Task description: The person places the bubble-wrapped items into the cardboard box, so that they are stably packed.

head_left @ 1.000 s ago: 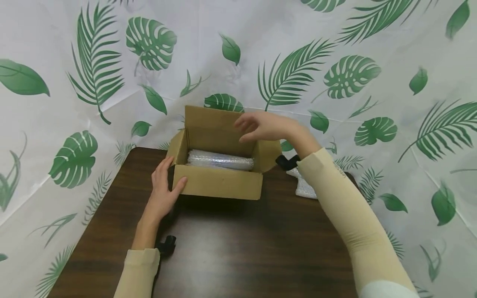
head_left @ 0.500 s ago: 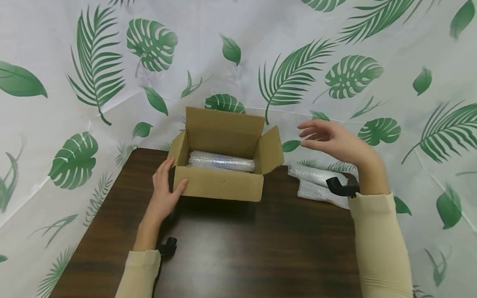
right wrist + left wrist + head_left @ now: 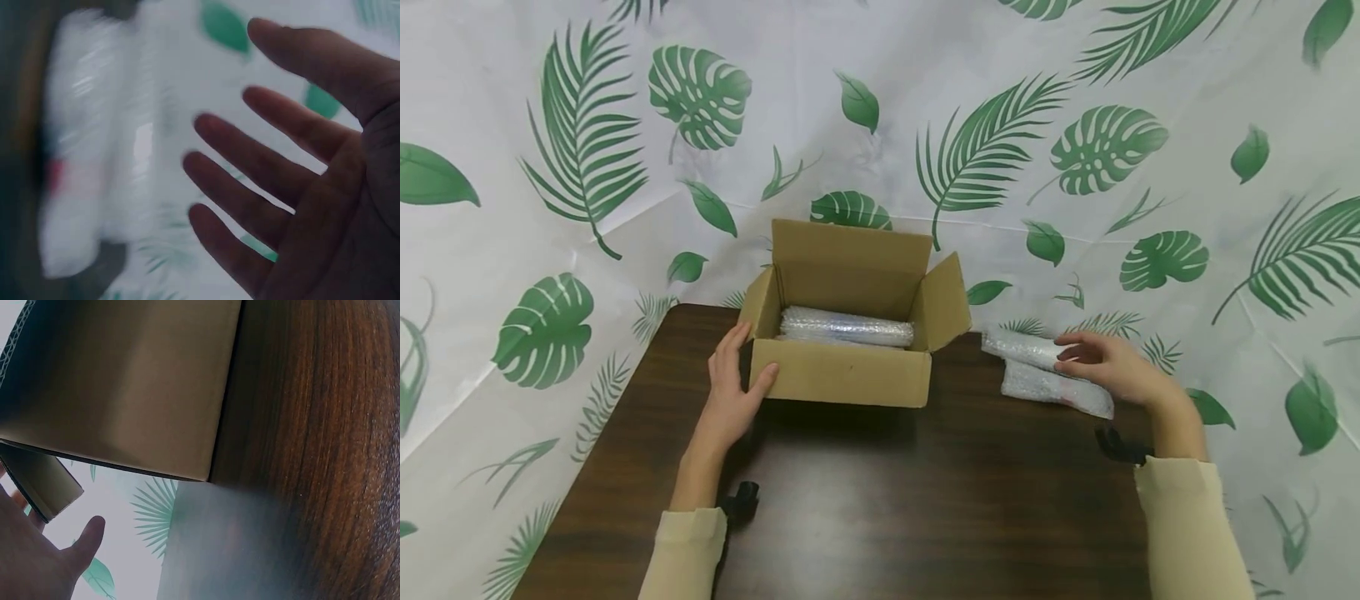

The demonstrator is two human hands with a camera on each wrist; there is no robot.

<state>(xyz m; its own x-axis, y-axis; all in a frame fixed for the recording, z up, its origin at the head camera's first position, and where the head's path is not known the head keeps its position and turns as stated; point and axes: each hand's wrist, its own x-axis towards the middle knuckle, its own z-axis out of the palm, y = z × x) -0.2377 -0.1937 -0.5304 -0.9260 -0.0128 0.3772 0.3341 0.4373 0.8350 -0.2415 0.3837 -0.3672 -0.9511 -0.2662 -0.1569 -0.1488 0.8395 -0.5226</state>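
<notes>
My left hand (image 3: 732, 392) rests at the left front corner of an open cardboard box (image 3: 842, 372), fingers along its left flap and thumb over the front panel. In the left wrist view the thumb is spread away from the fingers, which are partly hidden by a flap (image 3: 44, 481). Inside the box lies a bubble-wrapped roll (image 3: 850, 327). My right hand (image 3: 1112, 367) hovers with spread fingers over two bubble-wrapped packages on the table's right side. The rear package (image 3: 1022, 347) is partly hidden by the fingers; the front package (image 3: 1052, 390) shows a reddish patch.
A dark wooden table (image 3: 865, 500) carries everything. Behind it hangs a white cloth (image 3: 925, 50) printed with green leaves. The box's right flap (image 3: 947, 302) leans outward and its back flap (image 3: 850, 250) stands up.
My right hand has moved from over the box to the right, then down toward the two wrapped packages. The left hand keeps its place at the box.
</notes>
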